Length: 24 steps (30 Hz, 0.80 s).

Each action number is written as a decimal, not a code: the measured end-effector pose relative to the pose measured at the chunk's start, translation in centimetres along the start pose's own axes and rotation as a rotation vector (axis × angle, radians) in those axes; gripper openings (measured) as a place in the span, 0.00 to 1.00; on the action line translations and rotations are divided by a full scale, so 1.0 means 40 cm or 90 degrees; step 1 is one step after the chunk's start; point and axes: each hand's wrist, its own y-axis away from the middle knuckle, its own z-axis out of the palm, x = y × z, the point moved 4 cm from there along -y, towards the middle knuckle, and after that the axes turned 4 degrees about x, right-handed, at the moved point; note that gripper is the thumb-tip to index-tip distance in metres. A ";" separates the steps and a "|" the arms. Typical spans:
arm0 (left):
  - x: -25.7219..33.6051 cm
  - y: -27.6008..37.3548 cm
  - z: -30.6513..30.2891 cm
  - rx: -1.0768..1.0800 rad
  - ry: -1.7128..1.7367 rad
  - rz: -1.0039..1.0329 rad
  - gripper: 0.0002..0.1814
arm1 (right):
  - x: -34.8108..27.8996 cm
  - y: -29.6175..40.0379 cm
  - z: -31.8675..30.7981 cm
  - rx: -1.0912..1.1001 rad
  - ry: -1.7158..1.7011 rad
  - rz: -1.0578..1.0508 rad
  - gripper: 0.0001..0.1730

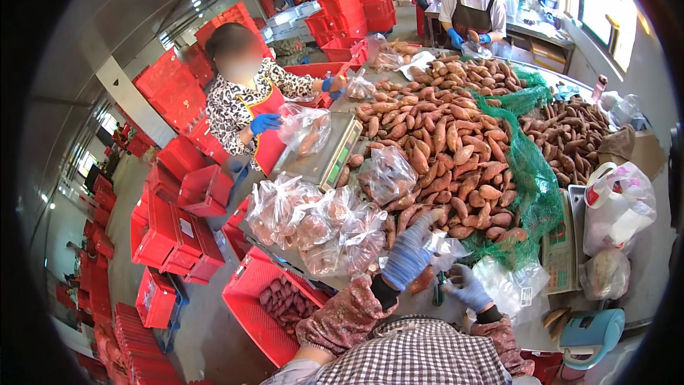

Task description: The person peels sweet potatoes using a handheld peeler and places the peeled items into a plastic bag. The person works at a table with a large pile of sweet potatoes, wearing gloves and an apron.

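My left hand (407,258), in a blue-grey knit glove, reaches to the near edge of a pile of sweet potatoes (449,139). Its fingertips meet the pile, and whether they grip anything is hidden. A clear plastic bag (448,250) lies between my hands. Close to it is my right hand (470,290), gloved alike, with fingers bent toward the left; I cannot tell if it holds the bag. Below my left hand lies a single sweet potato (422,280). Beside that is a green-handled tool (438,290). Filled bags of sweet potatoes (320,222) are heaped to the left.
A scale (320,158) stands beyond the filled bags. Across the table, a person (251,96) handles a bag; another person (473,10) works farther back. Green netting (526,171) borders the pile. A red crate (256,299) sits at left, a blue kettle-like appliance (590,337) at right.
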 end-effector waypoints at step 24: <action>0.195 0.132 -0.030 -0.364 0.507 -0.246 0.36 | 0.147 0.028 0.022 -0.118 -0.522 0.421 0.26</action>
